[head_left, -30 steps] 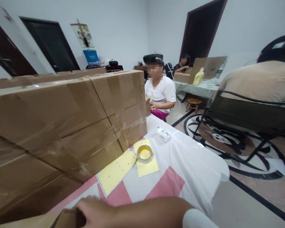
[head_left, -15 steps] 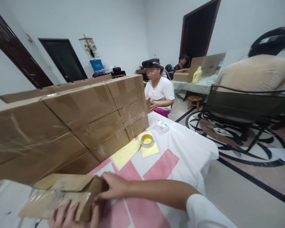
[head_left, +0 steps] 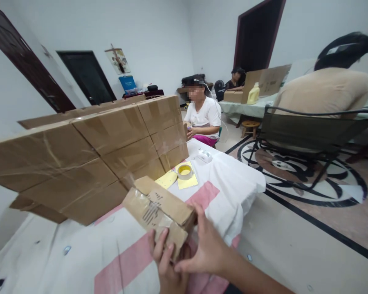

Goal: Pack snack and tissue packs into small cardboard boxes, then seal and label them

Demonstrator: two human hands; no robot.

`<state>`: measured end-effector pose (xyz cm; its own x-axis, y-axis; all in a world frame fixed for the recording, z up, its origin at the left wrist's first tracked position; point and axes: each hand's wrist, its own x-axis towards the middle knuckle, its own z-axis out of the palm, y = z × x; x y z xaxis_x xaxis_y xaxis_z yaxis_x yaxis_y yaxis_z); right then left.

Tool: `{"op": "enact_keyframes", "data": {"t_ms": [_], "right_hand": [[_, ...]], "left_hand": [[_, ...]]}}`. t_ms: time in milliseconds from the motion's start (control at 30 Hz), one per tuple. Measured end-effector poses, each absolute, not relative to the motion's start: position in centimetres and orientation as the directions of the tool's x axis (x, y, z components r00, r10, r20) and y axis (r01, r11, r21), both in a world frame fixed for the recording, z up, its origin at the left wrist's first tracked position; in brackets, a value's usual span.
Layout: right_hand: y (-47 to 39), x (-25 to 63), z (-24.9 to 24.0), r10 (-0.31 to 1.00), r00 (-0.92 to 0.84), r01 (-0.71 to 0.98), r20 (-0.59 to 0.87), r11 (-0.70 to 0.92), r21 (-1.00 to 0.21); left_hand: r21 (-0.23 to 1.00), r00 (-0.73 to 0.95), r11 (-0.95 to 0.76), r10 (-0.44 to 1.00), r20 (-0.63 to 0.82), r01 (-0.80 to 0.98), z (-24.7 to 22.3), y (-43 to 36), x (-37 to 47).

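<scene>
A small cardboard box (head_left: 156, 210) with clear tape and dark printing is tilted above the cloth-covered table, in front of the stacked cartons. My left hand (head_left: 167, 261) grips its near side, with fingers lying over the taped face. At the box's right end is my right hand (head_left: 207, 245), its fingers curled around the edge and its thumb close to my left hand. The underside of the box is hidden. Beyond it, a tape roll (head_left: 185, 172) rests on a yellow patch of the cloth.
A wall of taped cartons (head_left: 122, 139) stands along the table's left and far side. A white device (head_left: 204, 155) lies near the far edge of the tablecloth (head_left: 233, 171). A co-worker (head_left: 202, 112) sits beyond; another person (head_left: 322, 92) sits in a chair at right.
Both hands have moved to the right with the cardboard box, away from the near-left cartons. The box has turned, and its printed face now slants down to the right. My view has shifted slightly.
</scene>
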<state>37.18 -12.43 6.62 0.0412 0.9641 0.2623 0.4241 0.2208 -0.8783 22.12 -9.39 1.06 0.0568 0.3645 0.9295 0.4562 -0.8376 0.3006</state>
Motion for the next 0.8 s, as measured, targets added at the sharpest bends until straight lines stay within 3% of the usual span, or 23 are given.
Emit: {"op": "enact_keyframes", "data": {"t_ms": [133,233,400,600,800], "right_hand": [[-13.9,40.6,6.6,0.933,0.052,0.639,0.357,0.244,-0.73],[-14.2,42.3,5.7,0.921,0.072,0.704,0.382,0.225,-0.674],[-14.1,43.2,4.3,0.91,0.22,0.66,0.351,0.126,-0.741],[-13.9,45.7,3.9,0.9,0.277,0.53,0.335,0.148,-0.835],[-10.9,54.6,6.5,0.766,0.431,0.507,0.476,0.23,-0.831]], "left_hand": [[0.38,0.05,-0.839,0.431,0.901,0.39,0.4,-10.2,26.2],[0.419,0.104,-0.83,0.485,0.868,0.368,-0.6,-10.5,27.9],[0.404,0.186,-0.84,0.489,0.852,0.362,-1.7,-10.2,28.9],[0.394,0.164,-0.833,0.483,0.86,0.388,0.1,-10.0,29.3],[0.227,0.255,-0.785,0.436,0.863,0.576,-0.1,-8.2,25.9]]}}
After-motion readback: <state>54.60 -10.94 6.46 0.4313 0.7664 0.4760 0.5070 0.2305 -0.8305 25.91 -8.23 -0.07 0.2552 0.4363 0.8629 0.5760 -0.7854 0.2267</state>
